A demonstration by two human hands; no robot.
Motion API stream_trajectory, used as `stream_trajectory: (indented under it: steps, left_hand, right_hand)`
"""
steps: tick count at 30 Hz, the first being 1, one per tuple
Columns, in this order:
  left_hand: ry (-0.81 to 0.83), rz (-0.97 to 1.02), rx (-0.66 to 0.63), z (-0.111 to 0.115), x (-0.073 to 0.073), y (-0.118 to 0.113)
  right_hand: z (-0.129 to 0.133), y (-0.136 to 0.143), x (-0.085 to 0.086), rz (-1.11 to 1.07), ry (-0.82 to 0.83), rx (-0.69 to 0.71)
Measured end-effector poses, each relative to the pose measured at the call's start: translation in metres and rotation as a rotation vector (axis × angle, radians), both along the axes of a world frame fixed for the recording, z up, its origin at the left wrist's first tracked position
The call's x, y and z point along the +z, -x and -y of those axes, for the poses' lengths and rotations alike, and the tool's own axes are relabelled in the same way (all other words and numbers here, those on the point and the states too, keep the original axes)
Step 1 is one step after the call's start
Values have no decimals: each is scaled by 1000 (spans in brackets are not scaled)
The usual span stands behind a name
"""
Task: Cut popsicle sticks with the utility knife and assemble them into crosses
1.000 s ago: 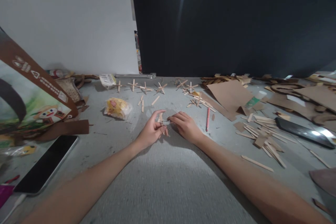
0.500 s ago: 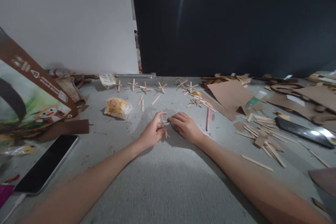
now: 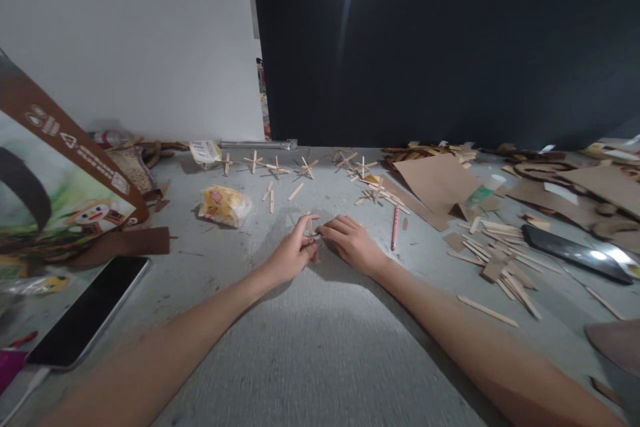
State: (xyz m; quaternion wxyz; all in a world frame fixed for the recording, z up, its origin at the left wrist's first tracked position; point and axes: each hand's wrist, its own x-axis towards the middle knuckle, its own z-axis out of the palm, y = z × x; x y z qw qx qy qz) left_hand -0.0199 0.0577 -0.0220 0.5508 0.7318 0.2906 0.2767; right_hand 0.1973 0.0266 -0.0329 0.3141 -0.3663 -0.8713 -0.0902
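Near the middle of the grey table, my left hand (image 3: pixel 291 255) is closed on a wooden craft stick (image 3: pixel 309 225), which stands up between thumb and fingers. My right hand (image 3: pixel 354 244) is closed just beside it, palm down, its fingertips on a thin, shiny metal piece (image 3: pixel 317 235) that touches the stick. The kind of that metal piece is too small to make out. Beyond the hands lie loose craft sticks (image 3: pixel 296 191) and several crossed-stick pieces, one of them a three-way cross (image 3: pixel 307 167). A red patterned pen-like stick (image 3: pixel 395 228) lies right of my right hand.
A yellow plastic packet (image 3: pixel 225 206) lies left of the hands. Further left are a phone (image 3: pixel 90 313) and a printed carton (image 3: pixel 75 173). At right are piled craft sticks (image 3: pixel 500 250), cardboard (image 3: pixel 435 183), a glue stick (image 3: pixel 485 191) and a black glossy object (image 3: pixel 575 253). Dark and white panels stand behind.
Both hands stay at the same place over the stick. The right fingertips and the metal piece have shifted very slightly left; the view has turned a little.
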Motion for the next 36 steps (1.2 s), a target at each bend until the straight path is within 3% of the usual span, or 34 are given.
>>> stream_trajectory:
  steps: [10,20,29,36]
  left_hand:
    - [151,141,-36,-4,4,0]
    - [57,53,-48,0,2,0]
    - [118,140,-40,-2,3,-1]
    - [82,93,-47,-1,2,1]
  right_hand:
    - [-4,-3,-5,-74,41,-42]
    - [-2,-2,-3,-34,38,4]
    - [-2,-2,-3,-67,15,-25]
    - [-2,-2,-3,-37,13,-15]
